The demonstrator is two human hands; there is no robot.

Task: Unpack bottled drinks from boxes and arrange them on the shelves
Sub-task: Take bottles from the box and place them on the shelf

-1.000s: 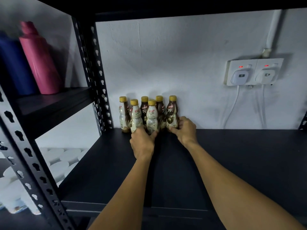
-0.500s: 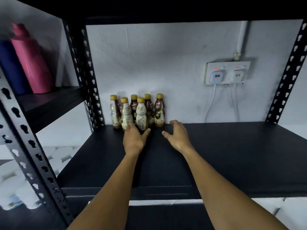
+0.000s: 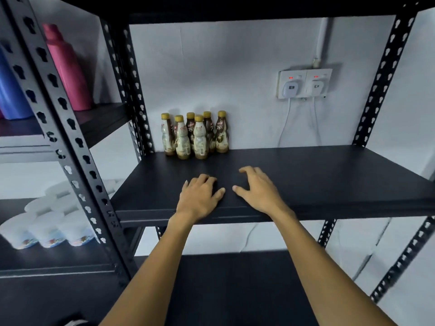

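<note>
- While six gold-capped drink bottles (image 3: 195, 135) stand upright in a tight cluster at the back-left of the black shelf (image 3: 317, 175), against the wall, both hands sit well apart from them.
- L hand (image 3: 200, 198) & R hand (image 3: 257, 190): over shelf front, fingers loose & spread, holding nothing.
- Slotted post (image 3: 70, 161) cuts across left bay: pink bottle (image 3: 67, 69), blue bottle (image 3: 11, 90) up top, white tubs (image 3: 47, 231) below.
- Double wall socket (image 3: 304, 83) w/ 2 plugs, right of bottles.

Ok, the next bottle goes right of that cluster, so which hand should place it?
Right, probably. Both are empty, but the right hand lies before the bare shelf beside the six bottles; the left hand sits directly before them.
</note>
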